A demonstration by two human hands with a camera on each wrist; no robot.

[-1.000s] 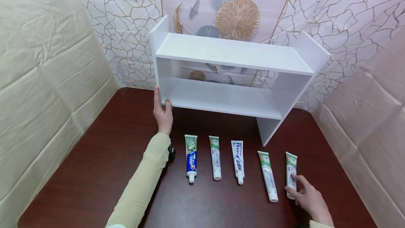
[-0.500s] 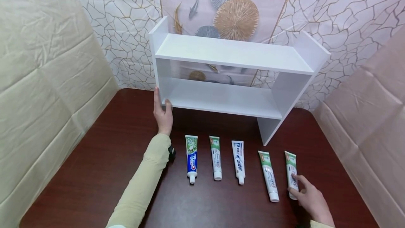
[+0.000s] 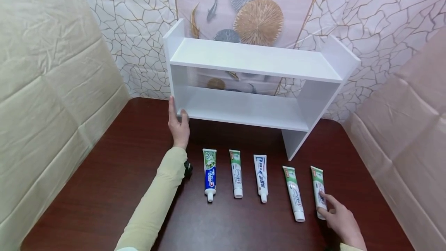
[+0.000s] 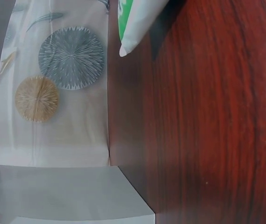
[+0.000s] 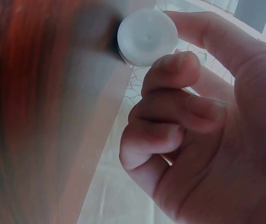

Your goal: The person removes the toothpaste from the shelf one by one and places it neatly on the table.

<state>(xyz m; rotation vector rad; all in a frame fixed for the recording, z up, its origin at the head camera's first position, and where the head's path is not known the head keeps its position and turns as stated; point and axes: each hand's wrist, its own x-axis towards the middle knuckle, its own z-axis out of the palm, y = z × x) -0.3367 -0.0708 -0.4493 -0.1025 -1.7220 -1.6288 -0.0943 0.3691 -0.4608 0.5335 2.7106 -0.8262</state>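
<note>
A white two-tier shelf (image 3: 244, 113) stands on the table, and my left hand (image 3: 179, 127) grips the lower part of its left side panel, fingers along the outer face and thumb at the front. My right hand (image 3: 341, 220) pinches the rightmost toothpaste tube (image 3: 318, 187), green and white, near its cap between thumb and fingers. In the right wrist view the round white cap (image 5: 148, 37) faces the camera, with the other fingers curled below. Left of it lie a matching tube (image 3: 294, 193), a blue-and-white tube (image 3: 261, 177), another green-and-white tube (image 3: 236, 173) and a blue-and-green tube (image 3: 210, 173).
The dark red-brown table (image 3: 94, 189) carries the shelf at its back and the row of tubes in front. Beige padded cloth walls (image 3: 52, 76) close off both sides. A patterned curtain (image 3: 143, 42) hangs behind the shelf.
The rightmost tube has turned slightly in my right hand, its flat green end swinging left. My left hand keeps its place on the shelf, and the other tubes stay put.
</note>
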